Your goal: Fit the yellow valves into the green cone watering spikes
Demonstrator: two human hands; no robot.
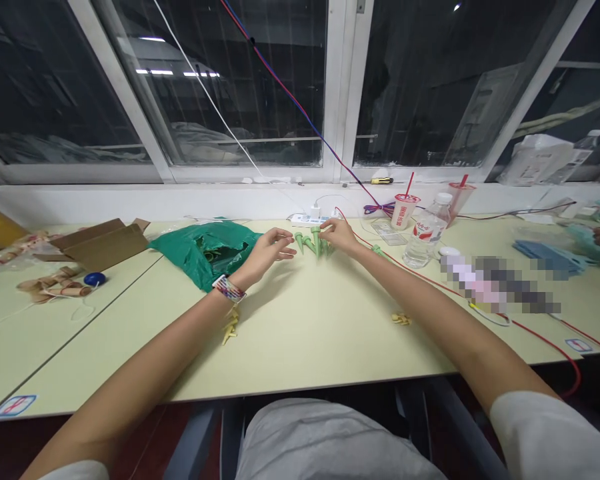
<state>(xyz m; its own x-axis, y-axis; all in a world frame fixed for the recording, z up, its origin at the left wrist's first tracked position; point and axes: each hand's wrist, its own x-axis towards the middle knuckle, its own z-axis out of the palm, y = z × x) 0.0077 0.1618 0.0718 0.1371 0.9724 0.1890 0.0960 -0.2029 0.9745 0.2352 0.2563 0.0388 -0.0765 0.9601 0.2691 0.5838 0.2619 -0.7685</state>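
Several light green pointed spikes with wide caps stand or lie close together past the middle of the table. The fingers of my right hand [339, 235] are closed at the cap of one green spike [317, 241], which is upright with its tip down. To the left of the group is my left hand [270, 253], its fingers apart and holding nothing. One more green piece [379, 251] lies to the right, beyond my right forearm. Small yellow pieces [230, 327] lie below my left wrist, and another little pile of yellow pieces [401, 319] is beside my right forearm.
A torn green plastic bag [180, 247] lies left of my left hand. Farther left are a cardboard box [105, 243] and wooden pieces with a blue ball [95, 279]. A water bottle [427, 233], drink cups [404, 212] and a red cable [430, 283] are on the right.
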